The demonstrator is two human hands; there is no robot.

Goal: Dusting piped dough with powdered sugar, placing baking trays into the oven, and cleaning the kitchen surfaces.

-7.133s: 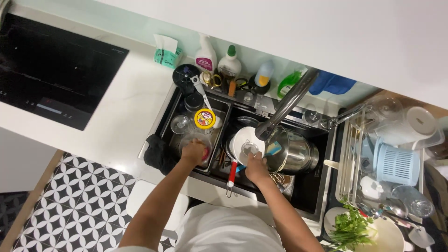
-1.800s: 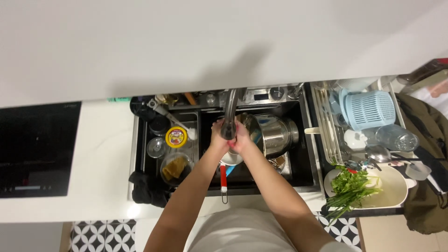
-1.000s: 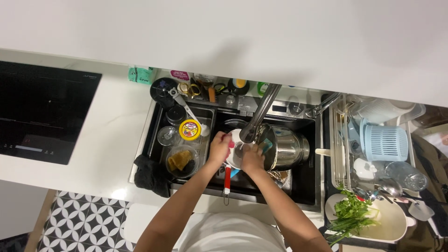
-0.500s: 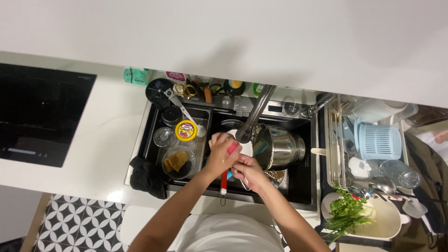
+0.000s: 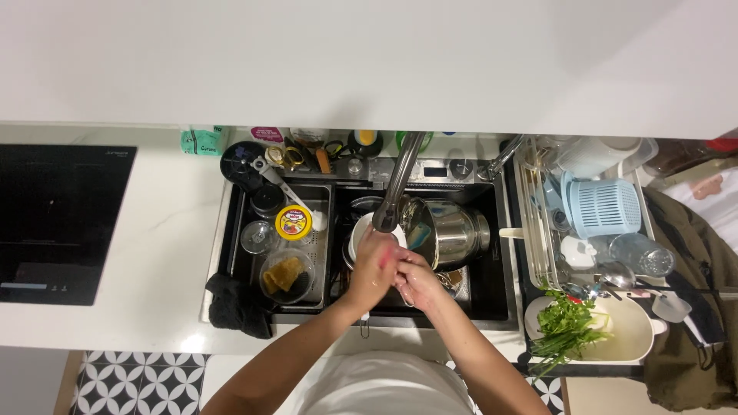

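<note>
Head view: both hands meet under the curved steel faucet (image 5: 400, 180), over the black sink (image 5: 492, 307) — placed there, it seems, to catch the water. The left hand (image 5: 374, 265) curls around a round white dish (image 5: 360, 234); the right hand (image 5: 415, 280) presses against it, fingers bent, though whether it grips anything I cannot tell. A shiny steel pot (image 5: 450, 230) lies tilted just beside them.

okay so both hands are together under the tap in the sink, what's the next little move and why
Probably keep the left hand and right hand rubbing under the tap, then reach for the steel pot just beside them. It lies tipped in the sink, closest of the dishes.
</note>
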